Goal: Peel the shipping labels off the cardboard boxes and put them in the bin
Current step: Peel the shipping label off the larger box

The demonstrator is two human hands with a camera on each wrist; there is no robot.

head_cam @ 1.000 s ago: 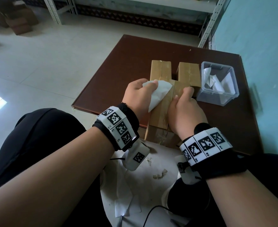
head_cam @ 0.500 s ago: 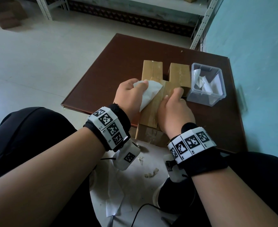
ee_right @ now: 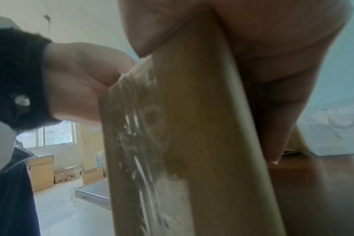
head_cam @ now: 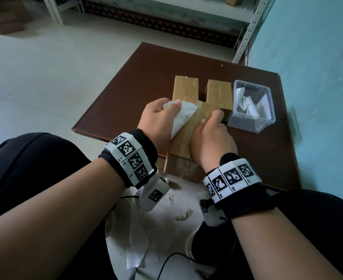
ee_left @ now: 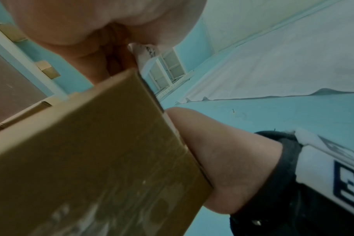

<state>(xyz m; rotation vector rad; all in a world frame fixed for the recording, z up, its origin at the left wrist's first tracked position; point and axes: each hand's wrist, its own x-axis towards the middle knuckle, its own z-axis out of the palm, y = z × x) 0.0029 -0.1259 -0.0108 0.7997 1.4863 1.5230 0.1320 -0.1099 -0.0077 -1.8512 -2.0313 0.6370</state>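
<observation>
I have my left hand [head_cam: 158,116] curled round the white label [head_cam: 181,116], thumb and fingers pinching its upper edge, so that the sheet hangs off my fingers down across the top of the near box [head_cam: 183,138] toward my wrist; I judge the lower corner may still be stuck, though the head view does not let me tell. In the left wrist view a strip of printed paper [ee_left: 145,49] shows just past the fingertips, above the cardboard edge, which fits a grip at the label's rim and not its middle. My right hand [head_cam: 211,136] lies over the right side of the same box, fingers bent down over its far edge and thumb along the top, gripping it; I hold it so because the box overhangs the near edge of the table [head_cam: 126,81] and would slide or tip as the label is pulled leftward. From the right wrist view the fingers run down the box's side, one nail reaching almost to the tabletop. Beyond my fingertips stand two more boxes [head_cam: 185,88], bare on top as far as I can see. The clear bin [head_cam: 249,126] sits just beside my right fingers, already holding other peeled labels, so the carry across will be short.
</observation>
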